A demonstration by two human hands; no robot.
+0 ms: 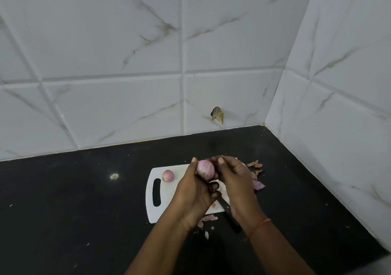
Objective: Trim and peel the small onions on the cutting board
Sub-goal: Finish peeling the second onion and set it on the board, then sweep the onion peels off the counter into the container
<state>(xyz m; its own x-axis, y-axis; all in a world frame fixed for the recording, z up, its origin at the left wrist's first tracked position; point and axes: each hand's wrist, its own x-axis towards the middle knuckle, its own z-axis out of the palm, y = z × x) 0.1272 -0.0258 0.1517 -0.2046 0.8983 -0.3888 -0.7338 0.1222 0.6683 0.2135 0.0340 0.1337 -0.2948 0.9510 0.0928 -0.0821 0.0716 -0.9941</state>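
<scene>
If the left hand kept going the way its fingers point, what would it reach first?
Probably only the bare black countertop and then the white marble-patterned tiled wall. The left hand holds the small pink onion and points away from the person; depth is uncertain.

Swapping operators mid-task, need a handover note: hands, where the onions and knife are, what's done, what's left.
Left hand: grips the onion held up above the cutting board.
Right hand: fingertips on the same onion, apparently peeling; the knife handle shows beneath this hand, but whether it is held or lying there cannot be told.
Second onion: on the board's far left, near the handle slot, looks peeled.
Peels: scattered off the board's right side and near edge.
Done: probably one onion.
Left: finish the held onion; more onions may be hidden behind the hands.
</scene>
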